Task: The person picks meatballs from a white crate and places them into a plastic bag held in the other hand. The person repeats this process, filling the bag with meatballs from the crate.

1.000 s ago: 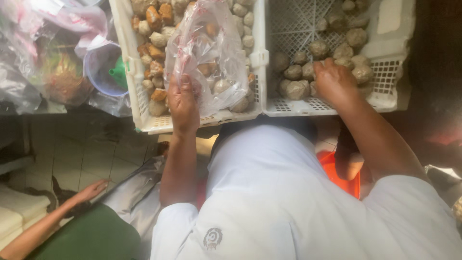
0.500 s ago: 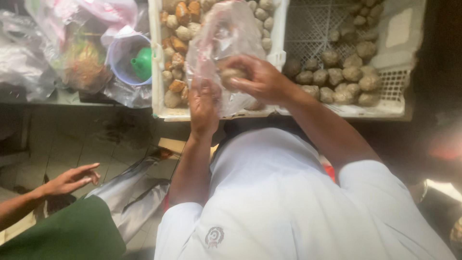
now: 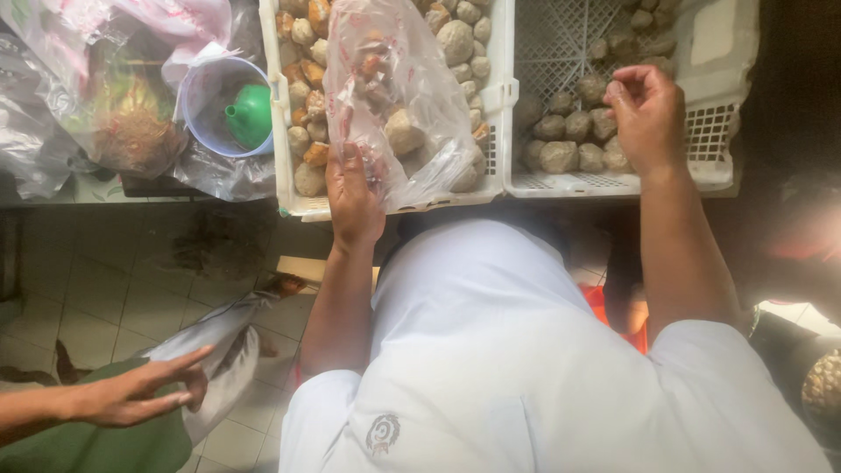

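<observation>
a clear plastic bag (image 3: 394, 96) is gripped at its lower edge by the left hand (image 3: 353, 194), fingers closed on the film, at centre-left of the frame. the bag stands up over a white slotted crate (image 3: 282, 131) in the upper middle, and a few pale round lumps are seen through the plastic, one (image 3: 405, 131) near its middle. the crate beneath is filled with similar round pieces (image 3: 302, 136) — some grey-white, some browner.

the right hand (image 3: 648, 109) is held at upper right over a second white crate (image 3: 718, 166), just beside the first. its fingers are curled loosely, tips drawn together; whether anything is pinched between them cannot be told. a heap of grey round pieces (image 3: 569, 140) lies under and to the left of this hand, against the crate's near wall.

at upper left, a green funnel (image 3: 250, 114) is seen inside a pale plastic tub (image 3: 206, 105), with crumpled plastic bags (image 3: 79, 79) around it.

at lower left, another person's hand (image 3: 140, 390) is stretched out open, fingers spread, above a tiled floor (image 3: 131, 280) — well apart from both crates. the lower middle of the frame is filled by the person's white shirt (image 3: 491, 350).
</observation>
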